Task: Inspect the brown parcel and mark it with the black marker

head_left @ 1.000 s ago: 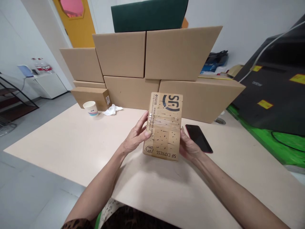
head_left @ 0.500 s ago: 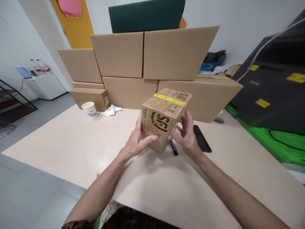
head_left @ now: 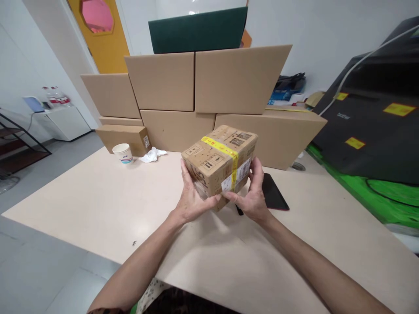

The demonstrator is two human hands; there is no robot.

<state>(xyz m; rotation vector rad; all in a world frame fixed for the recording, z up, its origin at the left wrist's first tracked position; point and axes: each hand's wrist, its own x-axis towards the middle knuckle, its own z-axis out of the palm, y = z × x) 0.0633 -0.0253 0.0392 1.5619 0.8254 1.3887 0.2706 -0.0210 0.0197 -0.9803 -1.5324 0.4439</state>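
Note:
A small brown cardboard parcel (head_left: 219,159) with a yellow tape strip and a white label is held in the air over the beige table (head_left: 98,205). My left hand (head_left: 193,198) grips its near left side and underside. My right hand (head_left: 250,194) holds its right near corner, thumb under the label. A black marker (head_left: 239,211) lies on the table just under my right hand, mostly hidden. A black phone (head_left: 273,196) lies flat right behind that hand.
Several large cardboard boxes (head_left: 203,96) are stacked like a wall along the table's far side, with a dark green box (head_left: 196,30) on top. A paper cup (head_left: 123,153) and a crumpled white tissue (head_left: 151,154) sit at the back left. A black machine (head_left: 373,126) stands at right.
The parcel has been turned over in my hands: first its taped SF face was toward me, now the yellow-taped top shows. Both hands shifted their grip.

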